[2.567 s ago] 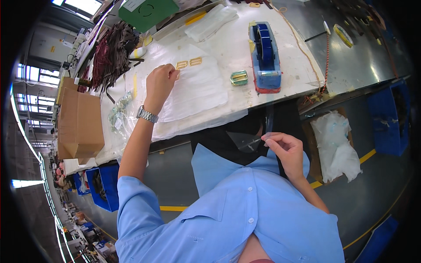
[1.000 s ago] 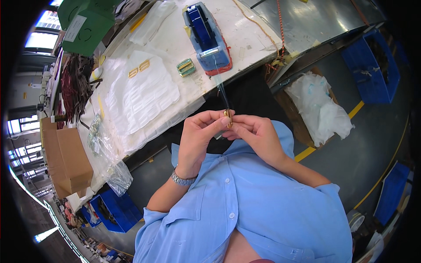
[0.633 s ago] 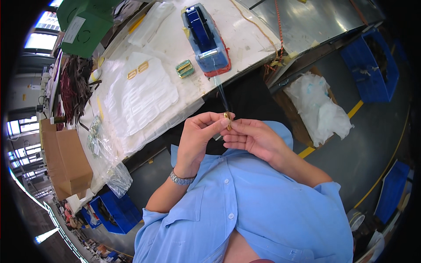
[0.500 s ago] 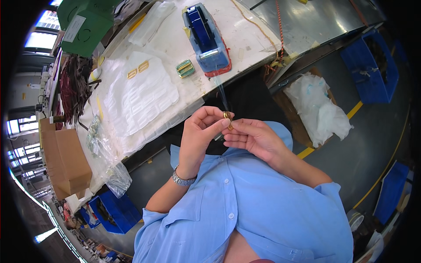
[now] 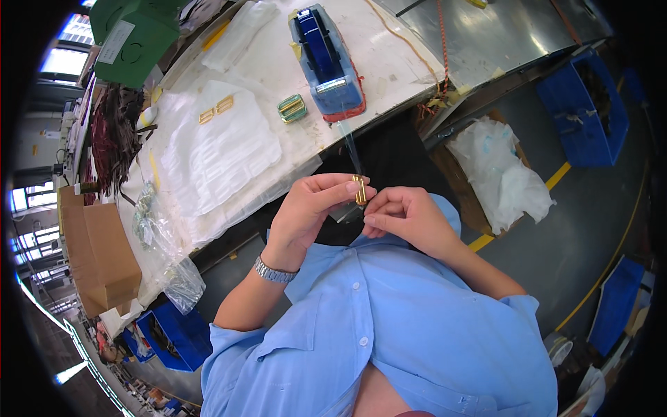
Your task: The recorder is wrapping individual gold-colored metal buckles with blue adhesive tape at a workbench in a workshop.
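Between the thumb and fingers of my left hand (image 5: 309, 212) is a small stack of gold-coloured buckles (image 5: 359, 190), held upright in front of my shirt. My right hand (image 5: 406, 217) is closed, its fingertips pinched together beside the buckles' lower end; what they hold is hidden. A strip of clear tape (image 5: 350, 147) runs from the blue tape dispenser (image 5: 325, 66) down to the buckles. Next to the dispenser on the table lies a tape-wrapped bundle of buckles (image 5: 292, 108). Two loose gold buckles (image 5: 216, 110) lie farther left on a white plastic sheet (image 5: 233, 149).
A cardboard box (image 5: 104, 257) and a clear plastic bag (image 5: 182, 285) sit at the table's left end. To the right, a carton (image 5: 479, 219) holds white plastic film. Blue bins (image 5: 583, 111) stand on the floor. A green box (image 5: 135, 42) is at the far left.
My right hand has drawn slightly away from the buckles, and its fingers have curled in. My left hand has turned the buckles, so their long side shows more.
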{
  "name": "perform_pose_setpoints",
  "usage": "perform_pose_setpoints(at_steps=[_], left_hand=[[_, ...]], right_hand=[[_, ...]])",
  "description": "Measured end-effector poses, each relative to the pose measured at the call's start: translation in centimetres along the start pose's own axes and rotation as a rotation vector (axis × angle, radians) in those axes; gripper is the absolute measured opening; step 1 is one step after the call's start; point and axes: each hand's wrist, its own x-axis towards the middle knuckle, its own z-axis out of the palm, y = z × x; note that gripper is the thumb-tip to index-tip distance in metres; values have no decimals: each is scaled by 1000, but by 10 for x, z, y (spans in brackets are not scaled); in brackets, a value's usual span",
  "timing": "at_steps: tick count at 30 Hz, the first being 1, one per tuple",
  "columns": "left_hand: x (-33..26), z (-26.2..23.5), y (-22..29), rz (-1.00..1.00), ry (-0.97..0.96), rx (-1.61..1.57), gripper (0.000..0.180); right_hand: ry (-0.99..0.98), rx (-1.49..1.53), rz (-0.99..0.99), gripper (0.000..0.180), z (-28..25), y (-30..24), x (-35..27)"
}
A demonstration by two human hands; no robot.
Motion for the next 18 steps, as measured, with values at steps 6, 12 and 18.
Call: perform_pose_setpoints(at_steps=[6,12,18], left_hand=[[-1,-5,3,-70,-63,-95,36],[9,-6,16,-152,-97,-110,38],[21,-10,25,-247,-109,-131,38]], right_hand=[[241,-615,-437,69,0,-12,12],[86,-345,-488,79,0,-16,23],[126,-238,-508,75,5,-9,29]])
